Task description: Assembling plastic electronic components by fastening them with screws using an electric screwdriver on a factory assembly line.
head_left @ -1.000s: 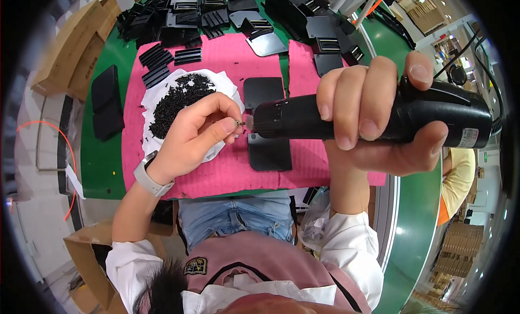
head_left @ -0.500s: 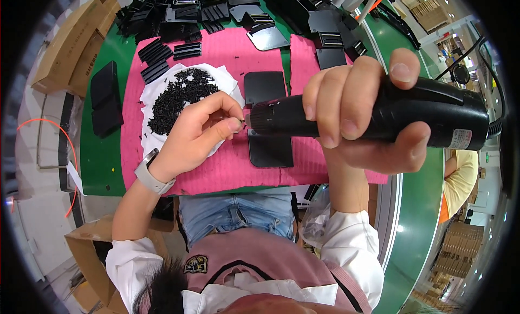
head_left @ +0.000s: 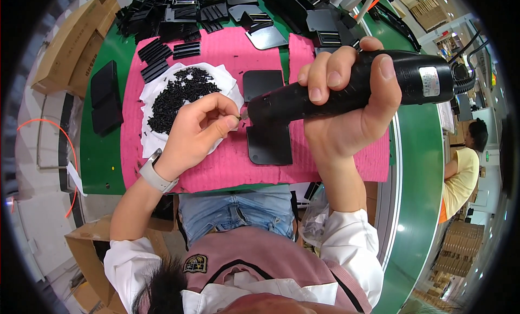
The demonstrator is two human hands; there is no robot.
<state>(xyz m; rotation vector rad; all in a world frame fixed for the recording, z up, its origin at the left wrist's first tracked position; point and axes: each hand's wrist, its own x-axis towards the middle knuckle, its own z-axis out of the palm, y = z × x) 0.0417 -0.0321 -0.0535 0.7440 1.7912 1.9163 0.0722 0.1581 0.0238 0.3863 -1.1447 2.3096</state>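
My right hand (head_left: 346,105) grips a black electric screwdriver (head_left: 357,89) held sideways, its tip pointing left. My left hand (head_left: 197,130) pinches a small black screw (head_left: 241,115) against that tip. Just under the tool lies a flat black plate (head_left: 269,143) on a pink mat (head_left: 216,168). A heap of black screws (head_left: 179,95) sits on a white sheet (head_left: 154,143) right behind my left hand.
Several black plastic parts (head_left: 179,16) crowd the far side of the green table (head_left: 100,162). A second black plate (head_left: 262,84) lies behind the tool. Cardboard boxes (head_left: 65,54) stand at left. A person in yellow (head_left: 460,178) sits at right.
The screwdriver has swung slightly up and right. My left hand has stayed at its tip, fingers closing tighter on the screw.
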